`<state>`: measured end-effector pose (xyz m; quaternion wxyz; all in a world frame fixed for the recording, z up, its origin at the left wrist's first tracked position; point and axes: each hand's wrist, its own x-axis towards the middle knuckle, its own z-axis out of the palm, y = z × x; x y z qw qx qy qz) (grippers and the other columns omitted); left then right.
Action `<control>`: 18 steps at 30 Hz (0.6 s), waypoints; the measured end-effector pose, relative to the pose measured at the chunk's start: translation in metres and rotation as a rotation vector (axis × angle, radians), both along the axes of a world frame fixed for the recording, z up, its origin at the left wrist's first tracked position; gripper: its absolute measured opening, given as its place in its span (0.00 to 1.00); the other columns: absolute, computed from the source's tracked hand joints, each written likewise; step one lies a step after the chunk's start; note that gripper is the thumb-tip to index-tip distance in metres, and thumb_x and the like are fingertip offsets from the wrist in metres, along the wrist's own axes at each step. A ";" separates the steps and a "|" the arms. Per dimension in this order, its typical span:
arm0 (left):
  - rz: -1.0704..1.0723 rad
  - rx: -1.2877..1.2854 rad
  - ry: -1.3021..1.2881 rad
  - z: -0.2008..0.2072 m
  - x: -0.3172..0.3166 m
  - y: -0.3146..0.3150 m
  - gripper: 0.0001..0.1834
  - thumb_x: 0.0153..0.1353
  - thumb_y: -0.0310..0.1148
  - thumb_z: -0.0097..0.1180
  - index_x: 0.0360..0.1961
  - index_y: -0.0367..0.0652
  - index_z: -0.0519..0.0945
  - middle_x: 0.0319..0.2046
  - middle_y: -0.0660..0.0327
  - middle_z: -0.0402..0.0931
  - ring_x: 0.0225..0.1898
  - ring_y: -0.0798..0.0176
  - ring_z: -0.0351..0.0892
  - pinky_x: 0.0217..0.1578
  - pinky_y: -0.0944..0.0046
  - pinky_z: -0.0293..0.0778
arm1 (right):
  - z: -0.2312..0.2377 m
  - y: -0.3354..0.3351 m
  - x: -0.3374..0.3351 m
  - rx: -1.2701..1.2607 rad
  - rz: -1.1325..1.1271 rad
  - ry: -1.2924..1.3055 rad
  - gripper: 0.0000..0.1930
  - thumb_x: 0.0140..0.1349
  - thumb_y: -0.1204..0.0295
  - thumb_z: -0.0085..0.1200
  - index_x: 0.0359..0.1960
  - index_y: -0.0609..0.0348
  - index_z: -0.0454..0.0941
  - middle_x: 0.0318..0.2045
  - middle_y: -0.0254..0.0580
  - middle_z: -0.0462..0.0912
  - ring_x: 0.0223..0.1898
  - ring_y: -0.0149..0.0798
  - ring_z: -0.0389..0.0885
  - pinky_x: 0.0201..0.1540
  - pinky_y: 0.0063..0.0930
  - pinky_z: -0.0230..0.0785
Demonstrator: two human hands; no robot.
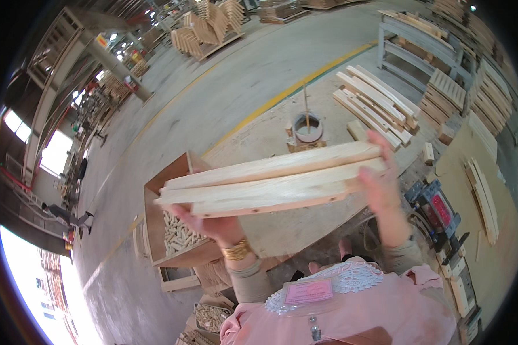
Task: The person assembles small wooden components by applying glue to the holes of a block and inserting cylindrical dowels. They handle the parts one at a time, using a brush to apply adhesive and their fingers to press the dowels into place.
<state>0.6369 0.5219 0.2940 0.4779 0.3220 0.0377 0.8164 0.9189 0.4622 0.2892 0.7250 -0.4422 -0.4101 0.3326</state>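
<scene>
Pale wooden bars (270, 187), paired lengthwise above the worktable (270, 233): the left hand (217, 227) clasps their left end from beneath, the right hand (381, 185) grips the opposite end. Probably stiff, moderately light, hardly fragile; best taken near both ends.

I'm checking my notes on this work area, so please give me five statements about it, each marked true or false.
1. The left hand and right hand both hold the long, pale wooden pieces. True.
2. A thin brown stick stands in the round, pale-rimmed pot. True.
3. The short, pale wooden dowels near the left hand lie in that pot. False: they lie in an open brown wooden box.
4. The gold-coloured bracelet is on the right wrist. False: it circles the left wrist.
5. A yellow line runs along the grey floor. True.
</scene>
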 end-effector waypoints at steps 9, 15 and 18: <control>-0.856 -0.932 0.798 -0.200 -0.017 -0.083 0.28 0.60 0.43 0.53 0.56 0.39 0.65 0.56 0.56 0.64 0.55 0.60 0.66 0.54 0.62 0.63 | 0.133 0.030 -0.017 0.166 0.468 -1.048 0.29 0.41 0.70 0.62 0.50 0.56 0.71 0.37 0.41 0.72 0.35 0.37 0.74 0.37 0.27 0.67; -0.090 -0.326 1.054 -0.057 0.026 -0.041 0.40 0.46 0.36 0.66 0.59 0.35 0.61 0.58 0.53 0.60 0.60 0.59 0.58 0.60 0.59 0.54 | 0.102 0.063 -0.031 0.125 0.613 -1.334 0.29 0.44 0.66 0.63 0.50 0.55 0.68 0.35 0.48 0.70 0.34 0.50 0.74 0.35 0.36 0.69; -0.143 -0.178 1.023 -0.030 0.072 -0.017 0.48 0.39 0.35 0.70 0.60 0.36 0.56 0.57 0.53 0.58 0.62 0.58 0.54 0.61 0.58 0.51 | 0.096 0.067 -0.041 0.204 0.592 -1.324 0.31 0.44 0.63 0.63 0.52 0.53 0.67 0.39 0.50 0.70 0.34 0.50 0.74 0.35 0.34 0.69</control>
